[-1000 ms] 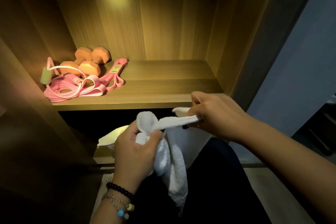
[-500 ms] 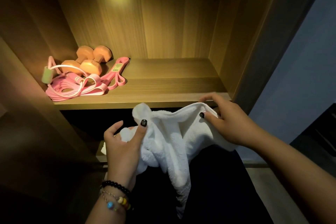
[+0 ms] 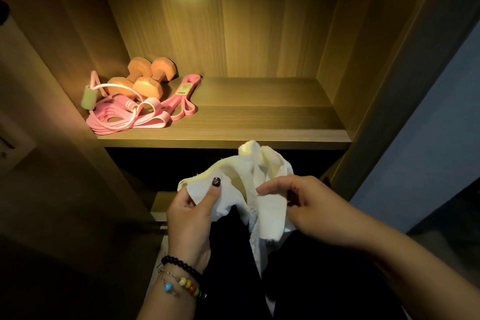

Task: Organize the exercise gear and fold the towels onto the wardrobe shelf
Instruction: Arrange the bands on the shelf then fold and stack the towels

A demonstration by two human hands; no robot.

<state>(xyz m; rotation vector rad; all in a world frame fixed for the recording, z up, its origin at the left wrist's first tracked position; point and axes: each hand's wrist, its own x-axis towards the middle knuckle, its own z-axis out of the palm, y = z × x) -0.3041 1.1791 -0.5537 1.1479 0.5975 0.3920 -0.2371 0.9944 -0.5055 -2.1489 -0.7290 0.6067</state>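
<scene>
A crumpled white towel [image 3: 262, 179] hangs in front of me, just below the lit wardrobe shelf [image 3: 259, 122]. My left hand [image 3: 192, 213] pinches its left corner between thumb and fingers. My right hand [image 3: 311, 208] grips the towel's right part, fingers curled into the cloth. On the shelf's left end lie two orange dumbbells [image 3: 145, 80], pink resistance bands [image 3: 166, 114] and a skipping rope with a green handle [image 3: 89, 97].
The shelf's right half is bare wood. Wardrobe side walls [image 3: 363, 47] close it in on both sides. A lower shelf edge [image 3: 158, 202] shows below, in the dark. A blue wall [image 3: 428, 153] lies to the right.
The towel has been turned and bunched up higher between my hands. My right hand came down and inward from the shelf edge; my left thumb now pinches a corner.
</scene>
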